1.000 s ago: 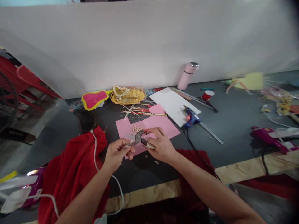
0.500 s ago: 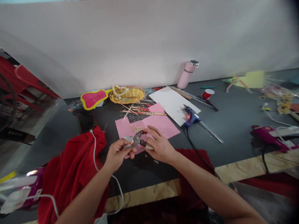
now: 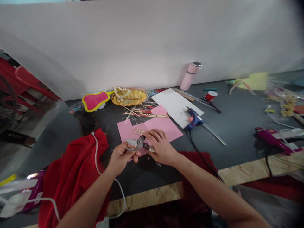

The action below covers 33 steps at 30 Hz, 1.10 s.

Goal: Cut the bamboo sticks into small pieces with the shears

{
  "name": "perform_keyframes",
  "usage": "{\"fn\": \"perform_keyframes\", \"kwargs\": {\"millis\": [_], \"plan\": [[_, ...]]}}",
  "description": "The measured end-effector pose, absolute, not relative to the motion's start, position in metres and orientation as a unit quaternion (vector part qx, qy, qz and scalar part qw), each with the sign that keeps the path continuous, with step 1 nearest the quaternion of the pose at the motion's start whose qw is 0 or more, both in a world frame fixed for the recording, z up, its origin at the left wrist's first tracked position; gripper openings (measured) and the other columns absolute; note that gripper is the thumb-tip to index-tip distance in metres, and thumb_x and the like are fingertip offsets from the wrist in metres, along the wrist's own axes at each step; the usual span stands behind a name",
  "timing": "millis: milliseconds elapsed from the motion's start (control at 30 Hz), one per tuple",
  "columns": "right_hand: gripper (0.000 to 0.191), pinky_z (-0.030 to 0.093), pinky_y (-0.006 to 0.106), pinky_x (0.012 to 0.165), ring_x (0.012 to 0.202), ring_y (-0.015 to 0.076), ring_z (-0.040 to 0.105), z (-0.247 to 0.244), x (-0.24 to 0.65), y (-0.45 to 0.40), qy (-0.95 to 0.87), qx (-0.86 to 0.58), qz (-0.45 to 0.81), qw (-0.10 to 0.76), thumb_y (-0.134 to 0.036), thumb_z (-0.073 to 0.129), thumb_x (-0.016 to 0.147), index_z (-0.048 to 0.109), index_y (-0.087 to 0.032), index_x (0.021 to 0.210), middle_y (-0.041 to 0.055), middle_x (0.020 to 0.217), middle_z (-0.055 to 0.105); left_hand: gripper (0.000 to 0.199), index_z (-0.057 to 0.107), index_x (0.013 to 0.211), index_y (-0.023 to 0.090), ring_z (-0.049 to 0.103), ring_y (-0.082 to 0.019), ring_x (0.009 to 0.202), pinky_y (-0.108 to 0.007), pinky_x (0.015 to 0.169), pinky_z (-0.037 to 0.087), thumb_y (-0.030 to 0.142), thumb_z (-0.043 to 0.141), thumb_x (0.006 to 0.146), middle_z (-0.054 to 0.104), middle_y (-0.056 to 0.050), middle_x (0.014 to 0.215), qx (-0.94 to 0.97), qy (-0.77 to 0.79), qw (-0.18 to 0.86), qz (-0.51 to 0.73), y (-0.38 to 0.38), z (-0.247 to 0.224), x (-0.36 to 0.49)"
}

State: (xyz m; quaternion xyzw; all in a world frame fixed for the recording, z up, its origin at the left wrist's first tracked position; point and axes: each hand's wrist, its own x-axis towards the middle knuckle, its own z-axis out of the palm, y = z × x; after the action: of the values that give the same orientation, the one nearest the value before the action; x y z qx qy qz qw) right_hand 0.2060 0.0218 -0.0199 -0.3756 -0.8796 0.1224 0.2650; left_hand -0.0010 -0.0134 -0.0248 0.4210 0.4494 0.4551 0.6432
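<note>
My right hand point(image 3: 159, 148) is wrapped round the handles of a pair of pruning shears point(image 3: 140, 142), whose metal blades point left. At those blades, my left hand point(image 3: 122, 158) is closed in a pinch. What sits between its fingertips is too small and covered to make out. Just beyond the shears, a little heap of short pale pieces point(image 3: 139, 131) lies on pink paper point(image 3: 169, 128). Behind the paper are several thin sticks point(image 3: 147, 114) with red parts, among scattered white bits.
A wicker basket point(image 3: 133, 97) and a pink-and-yellow paddle shape point(image 3: 96, 101) lie at the back. To the right are white board point(image 3: 174, 103), a blue glue gun point(image 3: 195, 118) with a cord, a thread spool point(image 3: 211, 95) and a pink bottle point(image 3: 189, 77). Red cloth point(image 3: 76, 167) covers the left front.
My right hand's fingers have closed further round the handles, and the shears' blades have come closer together. My left hand stays nearly in place beside the blades.
</note>
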Motion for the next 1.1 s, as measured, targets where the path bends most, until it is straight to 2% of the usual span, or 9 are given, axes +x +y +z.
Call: {"fn": "perform_keyframes", "kwargs": {"millis": [133, 367, 733, 967, 1100], "plan": [[0.062, 0.030, 0.052, 0.102, 0.117, 0.0294, 0.041, -0.0214, 0.2061, 0.0226, -0.881, -0.376, 0.122, 0.260, -0.029, 0.058, 0.082, 0.034, -0.017, 0.138, 0.0145, 0.126, 0.048, 0.024, 0.057, 0.074, 0.014, 0.060, -0.009, 0.048, -0.022, 0.052, 0.047, 0.035, 0.071, 0.074, 0.070, -0.003, 0.070, 0.418, 0.448, 0.645, 0.456, -0.0139, -0.0249, -0.0006], [0.063, 0.038, 0.047, 0.095, 0.109, 0.0285, 0.044, -0.0185, 0.2058, 0.0203, -0.883, -0.382, 0.124, 0.243, -0.027, 0.059, 0.080, 0.035, -0.018, 0.138, 0.0139, 0.118, 0.050, 0.027, 0.057, 0.072, 0.014, 0.060, -0.011, 0.046, -0.023, 0.049, 0.048, 0.036, 0.072, 0.073, 0.070, -0.003, 0.067, 0.424, 0.447, 0.640, 0.459, -0.0157, -0.0216, 0.0003], [0.065, 0.037, 0.045, 0.091, 0.103, 0.0281, 0.047, -0.0134, 0.2041, 0.0159, -0.879, -0.433, 0.089, 0.179, -0.018, 0.056, 0.073, 0.038, -0.021, 0.136, 0.0121, 0.112, 0.052, 0.021, 0.061, 0.071, 0.014, 0.058, -0.009, 0.044, -0.020, 0.045, 0.045, 0.033, 0.069, 0.076, 0.069, -0.003, 0.064, 0.429, 0.437, 0.634, 0.472, -0.0156, -0.0278, 0.0001], [0.066, 0.038, 0.044, 0.089, 0.104, 0.0273, 0.047, -0.0150, 0.2032, 0.0159, -0.872, -0.447, 0.094, 0.177, -0.017, 0.057, 0.071, 0.038, -0.021, 0.135, 0.0117, 0.114, 0.053, 0.022, 0.062, 0.076, 0.014, 0.061, -0.010, 0.048, -0.021, 0.051, 0.048, 0.034, 0.070, 0.075, 0.071, -0.004, 0.069, 0.428, 0.438, 0.639, 0.466, -0.0153, -0.0244, -0.0007], [0.065, 0.039, 0.044, 0.089, 0.105, 0.0271, 0.048, -0.0175, 0.2031, 0.0172, -0.866, -0.450, 0.096, 0.194, -0.016, 0.057, 0.072, 0.038, -0.022, 0.134, 0.0113, 0.118, 0.053, 0.022, 0.063, 0.080, 0.015, 0.062, -0.011, 0.052, -0.023, 0.055, 0.050, 0.034, 0.071, 0.073, 0.072, -0.005, 0.072, 0.449, 0.477, 0.602, 0.457, -0.0147, -0.0213, -0.0002]]}}
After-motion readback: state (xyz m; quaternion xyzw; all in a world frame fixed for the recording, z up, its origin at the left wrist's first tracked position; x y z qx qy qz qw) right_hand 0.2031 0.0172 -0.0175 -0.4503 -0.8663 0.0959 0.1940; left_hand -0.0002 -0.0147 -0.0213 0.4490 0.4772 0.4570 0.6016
